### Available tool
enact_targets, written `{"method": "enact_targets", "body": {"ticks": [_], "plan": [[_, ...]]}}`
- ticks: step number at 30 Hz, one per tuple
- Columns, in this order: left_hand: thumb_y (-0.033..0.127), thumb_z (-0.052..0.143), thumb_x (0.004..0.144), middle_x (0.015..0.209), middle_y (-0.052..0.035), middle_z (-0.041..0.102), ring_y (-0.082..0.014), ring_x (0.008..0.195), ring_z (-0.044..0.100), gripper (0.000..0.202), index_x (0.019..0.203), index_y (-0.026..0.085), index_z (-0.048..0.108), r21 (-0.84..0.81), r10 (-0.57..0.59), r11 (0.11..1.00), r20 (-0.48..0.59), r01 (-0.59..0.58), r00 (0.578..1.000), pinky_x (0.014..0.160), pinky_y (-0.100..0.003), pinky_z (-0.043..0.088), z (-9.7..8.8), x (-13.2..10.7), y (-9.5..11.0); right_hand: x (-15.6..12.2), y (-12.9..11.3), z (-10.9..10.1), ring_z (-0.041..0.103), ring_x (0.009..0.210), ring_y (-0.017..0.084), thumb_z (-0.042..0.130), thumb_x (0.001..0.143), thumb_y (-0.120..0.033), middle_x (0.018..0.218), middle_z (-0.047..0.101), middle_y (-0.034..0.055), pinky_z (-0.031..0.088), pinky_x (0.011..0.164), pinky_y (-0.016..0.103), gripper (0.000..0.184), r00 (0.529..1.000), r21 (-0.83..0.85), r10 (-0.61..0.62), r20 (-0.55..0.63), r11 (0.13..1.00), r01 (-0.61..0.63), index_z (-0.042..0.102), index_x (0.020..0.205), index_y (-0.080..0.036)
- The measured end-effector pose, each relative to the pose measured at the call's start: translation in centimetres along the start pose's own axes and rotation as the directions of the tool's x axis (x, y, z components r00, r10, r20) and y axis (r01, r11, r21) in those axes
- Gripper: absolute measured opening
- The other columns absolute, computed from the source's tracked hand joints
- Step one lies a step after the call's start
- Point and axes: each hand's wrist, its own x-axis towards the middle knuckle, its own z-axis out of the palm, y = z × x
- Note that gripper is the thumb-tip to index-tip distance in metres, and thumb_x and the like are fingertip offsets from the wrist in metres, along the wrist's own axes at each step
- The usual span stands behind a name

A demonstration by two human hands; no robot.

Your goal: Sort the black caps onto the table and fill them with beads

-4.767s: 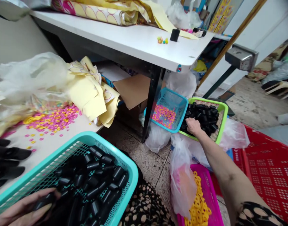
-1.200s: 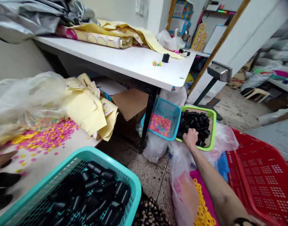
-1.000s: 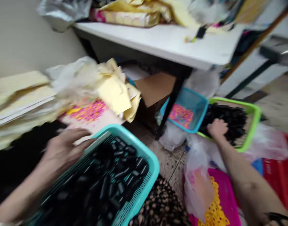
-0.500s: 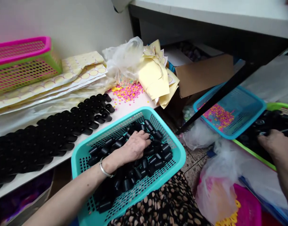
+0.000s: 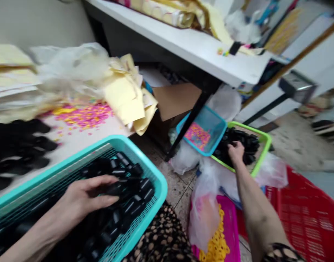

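Note:
A teal basket (image 5: 153, 178) full of black plastic caps (image 5: 134, 189) rests on my lap. My left hand (image 5: 82, 198) lies inside it, thumb and fingers closed round one black cap. My right hand (image 5: 236, 153) reaches out to a green basket (image 5: 262, 145) on the floor. That basket holds more black caps (image 5: 245, 142), and the fingers curl down into the pile, gripping some. Rows of black caps (image 5: 19, 145) stand on the low white board at my left.
Pink and yellow rings (image 5: 82, 114) lie loose on the board beside yellow paper sheets (image 5: 126, 96). A blue basket (image 5: 210, 127) of rings sits under the white table (image 5: 199, 47). A red crate (image 5: 306, 214) and a pink tray with yellow rings (image 5: 218, 243) are on the floor at right.
The view has swung back to the right and is blurred. My left hand has shifted toward me within the teal basket. My right hand stays in the green basket.

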Motion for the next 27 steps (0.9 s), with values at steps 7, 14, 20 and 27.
{"method": "enact_targets", "body": {"ticks": [7,14,20,27], "plan": [[0.032,0.080,0.055,0.089,-0.0024,0.073,-0.0240,0.081,0.067,0.036,0.089,0.025,0.072,-0.193,0.088,0.980,0.184,-0.052,0.979,0.073,-0.033,0.055,3.5,-0.4,2.8,-5.9,-4.2,-0.1,0.062,0.074,0.016,0.051,0.084,-0.045,0.081,0.065,0.0032,0.054,0.064,0.035,0.029,0.952,0.579,0.071,0.297,0.779,-0.239,0.063,0.091,-0.019],[0.023,0.077,0.061,0.080,-0.0027,0.068,-0.0136,0.068,0.060,0.030,0.089,0.016,0.069,-0.281,0.321,0.927,0.246,-0.249,0.915,0.066,-0.025,0.051,7.1,-1.3,5.0,-15.9,-12.5,0.7,0.061,0.077,0.017,0.061,0.076,-0.041,0.087,0.064,0.0012,0.055,0.065,0.034,0.023,0.553,0.595,-0.219,0.804,0.307,-0.743,0.064,0.093,-0.026],[0.020,0.075,0.065,0.077,-0.0005,0.065,-0.0089,0.065,0.056,0.027,0.091,0.015,0.070,-0.399,0.374,0.877,0.221,-0.267,0.901,0.063,-0.020,0.046,6.8,-1.8,4.1,-19.6,-16.2,1.4,0.060,0.069,0.016,0.063,0.076,-0.041,0.081,0.063,0.0026,0.054,0.055,0.028,0.027,0.293,0.396,-0.314,0.903,0.345,-0.851,0.066,0.095,-0.022],[0.017,0.076,0.066,0.080,-0.0005,0.066,-0.0073,0.065,0.055,0.030,0.095,0.015,0.069,-0.502,0.398,0.826,0.198,-0.256,0.896,0.062,-0.019,0.045,5.3,-1.7,2.6,-21.8,-18.6,1.1,0.058,0.064,0.015,0.063,0.077,-0.032,0.080,0.063,0.0042,0.051,0.053,0.027,0.021,0.328,0.459,-0.338,0.882,0.463,-0.758,0.070,0.091,-0.018]]}}
